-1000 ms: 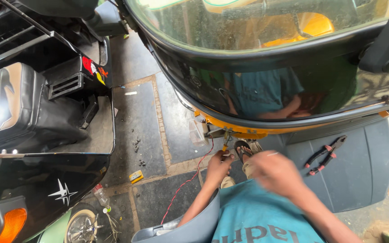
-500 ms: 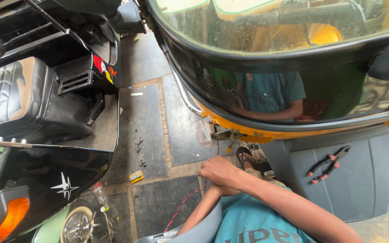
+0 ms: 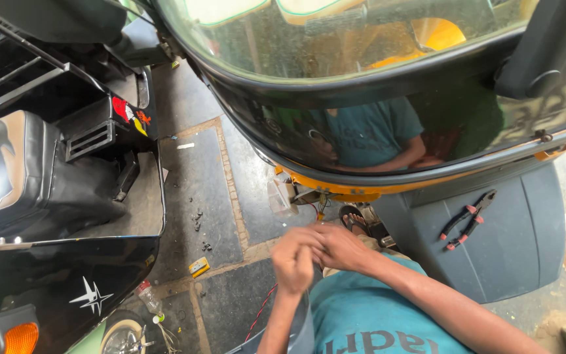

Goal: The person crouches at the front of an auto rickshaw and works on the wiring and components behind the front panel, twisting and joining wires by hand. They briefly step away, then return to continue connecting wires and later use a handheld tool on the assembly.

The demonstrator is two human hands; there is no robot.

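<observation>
My left hand (image 3: pixel 294 262) and my right hand (image 3: pixel 340 247) are pressed together low in the centre, just above my teal shirt (image 3: pixel 375 328). The fingers of both are curled shut against each other, and whatever they pinch is hidden. A thin red wire (image 3: pixel 259 318) runs along the floor beside my left forearm. Above the hands, loose wires (image 3: pixel 320 207) and a white lamp housing (image 3: pixel 281 196) hang under the yellow trim (image 3: pixel 361 192) of a glossy black vehicle front (image 3: pixel 375 98).
Red-handled pliers (image 3: pixel 466 219) lie on the grey fender (image 3: pixel 525 249) to the right. A black motorcycle seat (image 3: pixel 14 164) and bodywork fill the left. On the stone floor lie small screws (image 3: pixel 198 219), a yellow piece (image 3: pixel 198 267) and a plastic bottle (image 3: pixel 148 298). A sandalled foot (image 3: pixel 355 219) sits below the trim.
Both hands have come down from the wiring under the yellow trim and closed together near my chest. The view has tilted up and back a little.
</observation>
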